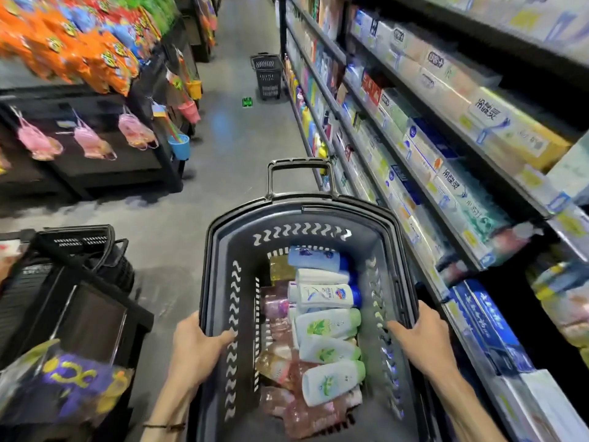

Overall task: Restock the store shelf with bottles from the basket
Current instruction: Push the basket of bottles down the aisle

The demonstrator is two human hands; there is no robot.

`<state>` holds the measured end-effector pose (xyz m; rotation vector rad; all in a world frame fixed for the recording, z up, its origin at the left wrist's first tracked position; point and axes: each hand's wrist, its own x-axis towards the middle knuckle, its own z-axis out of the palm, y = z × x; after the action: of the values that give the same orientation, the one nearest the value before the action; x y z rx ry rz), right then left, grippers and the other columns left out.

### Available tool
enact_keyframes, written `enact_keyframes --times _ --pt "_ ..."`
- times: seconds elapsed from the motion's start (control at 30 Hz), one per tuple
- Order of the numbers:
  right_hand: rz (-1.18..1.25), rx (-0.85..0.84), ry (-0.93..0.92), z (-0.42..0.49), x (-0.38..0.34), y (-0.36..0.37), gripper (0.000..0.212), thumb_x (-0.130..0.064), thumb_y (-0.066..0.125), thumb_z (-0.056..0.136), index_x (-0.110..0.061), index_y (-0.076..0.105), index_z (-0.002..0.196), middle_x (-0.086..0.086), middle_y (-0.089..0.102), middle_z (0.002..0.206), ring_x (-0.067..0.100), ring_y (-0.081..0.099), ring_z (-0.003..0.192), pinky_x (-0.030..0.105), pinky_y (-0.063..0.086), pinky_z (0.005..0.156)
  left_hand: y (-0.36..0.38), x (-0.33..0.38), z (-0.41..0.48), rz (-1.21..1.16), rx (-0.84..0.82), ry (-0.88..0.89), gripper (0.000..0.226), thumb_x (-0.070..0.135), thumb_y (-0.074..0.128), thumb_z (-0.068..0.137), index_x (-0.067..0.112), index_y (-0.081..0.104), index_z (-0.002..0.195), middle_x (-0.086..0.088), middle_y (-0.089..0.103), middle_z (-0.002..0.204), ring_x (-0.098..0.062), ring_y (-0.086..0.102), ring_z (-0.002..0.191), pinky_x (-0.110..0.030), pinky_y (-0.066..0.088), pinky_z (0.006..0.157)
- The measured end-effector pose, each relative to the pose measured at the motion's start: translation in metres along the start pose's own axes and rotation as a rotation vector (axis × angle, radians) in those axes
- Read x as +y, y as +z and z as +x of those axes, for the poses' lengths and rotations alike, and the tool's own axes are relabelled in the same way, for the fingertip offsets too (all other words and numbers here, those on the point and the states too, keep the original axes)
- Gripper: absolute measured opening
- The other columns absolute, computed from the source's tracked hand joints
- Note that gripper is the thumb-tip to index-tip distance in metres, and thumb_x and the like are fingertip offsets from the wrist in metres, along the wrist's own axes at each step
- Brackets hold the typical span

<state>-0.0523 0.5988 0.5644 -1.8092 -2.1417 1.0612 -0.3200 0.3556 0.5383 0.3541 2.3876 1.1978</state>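
A dark grey plastic basket [223, 237] fills the lower middle of the head view, its handle pointing away from me. Inside lie white bottles with green caps [328, 325], white and blue bottles [322, 295] and clear pinkish bottles [277, 307], all on their sides. My left hand [197, 342] grips the basket's left rim, fingers curled inside. My right hand [420, 336] grips the right rim. The store shelf [424, 173] runs along my right, packed with boxed toothpaste, with coloured bottles on its lower far levels.
The grey aisle floor runs ahead. Another dark basket [267, 74] stands on the floor by the shelf, a small green object [247, 102] beside it. Snack racks and hanging pink toys fill the left side. Stacked baskets [79, 250] sit at my near left.
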Motion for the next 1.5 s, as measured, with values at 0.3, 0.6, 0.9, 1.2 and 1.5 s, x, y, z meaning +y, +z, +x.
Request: enact_keyframes --times 0.3,0.6,0.9,1.2,1.5 --pt "0.052 -0.037 0.026 0.199 -0.09 0.025 0.054 -0.02 0.08 0.081 0.008 0.053 0.118 0.02 0.063 0.094 0.03 0.053 0.08 0.034 0.032 0.065 0.049 0.098 0.186 0.101 0.0 -0.045 0.028 0.006 0.084 0.066 0.019 0.068 0.085 0.005 0.075 0.073 -0.014 0.072 0.069 -0.039 0.061 0.066" --pt "0.041 -0.068 -0.048 0.362 -0.218 0.03 0.042 -0.03 0.079 0.082 0.0 0.052 0.094 0.014 0.057 0.082 0.035 0.058 0.083 0.04 0.041 0.062 0.054 0.18 0.336 0.076 0.085 -0.022 0.025 0.004 0.087 0.071 0.018 0.069 0.079 0.01 0.072 0.069 -0.009 0.071 0.067 -0.031 0.059 0.06" --pt "-0.027 -0.054 -0.102 0.534 -0.346 0.085 0.055 -0.023 0.078 0.082 0.01 0.054 0.12 0.01 0.056 0.066 0.035 0.056 0.093 0.038 0.039 0.064 0.074 0.229 0.543 -0.018 0.046 -0.036 0.027 0.006 0.087 0.074 0.011 0.06 0.075 0.004 0.068 0.056 -0.008 0.063 0.048 -0.029 0.057 0.054" --pt "-0.031 -0.039 -0.006 0.691 -0.481 0.11 0.071 -0.033 0.081 0.078 0.0 0.052 0.132 0.012 0.063 0.091 0.024 0.054 0.083 0.039 0.048 0.076 0.081 0.277 0.782 0.032 -0.013 -0.088 0.047 0.037 0.085 0.059 0.01 0.064 0.09 -0.021 0.073 0.083 -0.038 0.072 0.076 -0.056 0.06 0.067" --pt "-0.032 -0.011 0.065 0.848 -0.573 0.122 0.065 -0.04 0.082 0.07 0.002 0.06 0.115 0.023 0.069 0.098 0.039 0.065 0.098 0.044 0.051 0.082 0.126 0.354 0.964 0.146 0.004 -0.062 0.055 0.048 0.082 0.054 0.008 0.065 0.087 -0.019 0.074 0.081 -0.024 0.067 0.06 -0.048 0.059 0.065"
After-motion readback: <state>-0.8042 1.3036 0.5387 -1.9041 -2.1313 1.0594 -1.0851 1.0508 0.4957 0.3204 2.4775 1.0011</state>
